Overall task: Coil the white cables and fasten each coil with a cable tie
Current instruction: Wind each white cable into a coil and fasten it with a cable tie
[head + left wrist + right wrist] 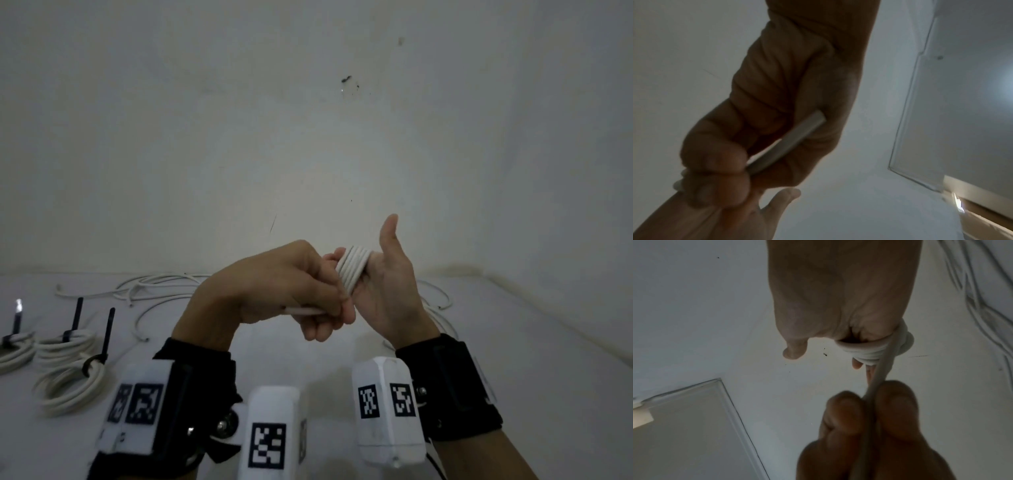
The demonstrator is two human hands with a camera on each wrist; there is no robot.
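Observation:
In the head view both hands are raised over the white table. My right hand stands with its thumb up and its fingers straight. A white cable coil of several turns is wound around those fingers. My left hand is curled and grips the free end of the white cable just left of the coil. The right wrist view shows the coil on the fingers, with the cable running taut down into the left hand's fingers. In the left wrist view the cable lies inside the curled left hand.
Three tied white coils lie at the table's left, each with a black cable tie sticking up. Loose white cables sprawl along the back of the table, and more cables lie behind the right hand. A plain wall stands behind.

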